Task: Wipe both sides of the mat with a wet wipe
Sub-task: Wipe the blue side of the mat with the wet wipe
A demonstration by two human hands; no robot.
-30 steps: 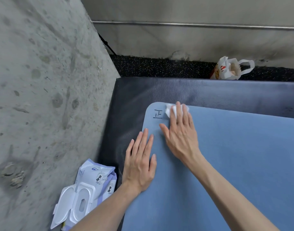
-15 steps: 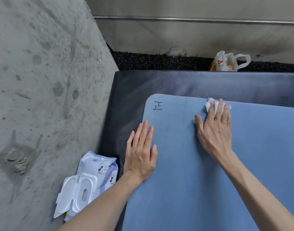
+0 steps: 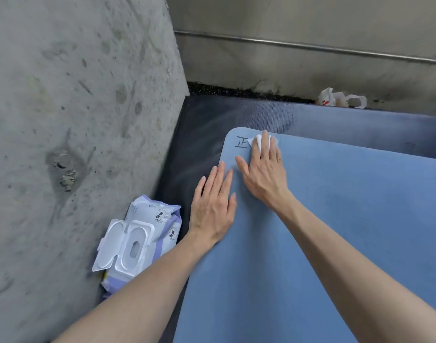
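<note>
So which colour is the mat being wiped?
The mat is light blue with a black mark near its corner, seen in the head view.

The right hand [image 3: 264,174] presses a white wet wipe [image 3: 263,142] flat under straight fingers at the far left corner of the blue mat [image 3: 335,231], just beside a black mark [image 3: 241,142]. The left hand [image 3: 213,209] lies flat on the mat's left edge. An open wipe pack [image 3: 140,241] sits beside a concrete wall [image 3: 71,120].

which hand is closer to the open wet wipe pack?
Left. The left hand lies flat on the blue mat's left edge, just right of the wet wipe pack. The right hand is farther up the mat, pressing a wet wipe near the far corner.
</note>
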